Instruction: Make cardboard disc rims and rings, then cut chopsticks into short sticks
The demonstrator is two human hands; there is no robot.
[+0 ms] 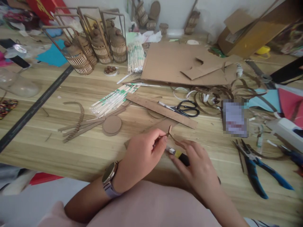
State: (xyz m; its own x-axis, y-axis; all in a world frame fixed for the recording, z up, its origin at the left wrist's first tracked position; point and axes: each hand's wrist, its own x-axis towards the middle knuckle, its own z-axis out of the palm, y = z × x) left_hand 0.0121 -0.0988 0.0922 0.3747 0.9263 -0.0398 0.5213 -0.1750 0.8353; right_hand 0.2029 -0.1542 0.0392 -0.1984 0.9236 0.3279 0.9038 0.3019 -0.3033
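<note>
A thin brown cardboard strip (169,130) is pinched between the thumb and forefinger of my left hand (142,154), which wears a watch (110,173) at the wrist. Its other end runs toward the fingertips of my right hand (199,167). A yellow and black utility knife (181,156) lies between the thumb and fingers of my right hand, its handle running back beneath the palm. A cardboard piece (163,124) lies partly hidden behind my hands. Just beyond are a long cardboard strip (163,110) and black scissors (188,108).
Pliers (254,160) with blue handles lie at the right. Round cardboard discs (112,124) and packs of wrapped sticks (112,100) are at left. Lidded lantern-like models (101,47) stand behind, beside a large cardboard sheet (170,63). Coiled strips (217,97) lie right of the scissors.
</note>
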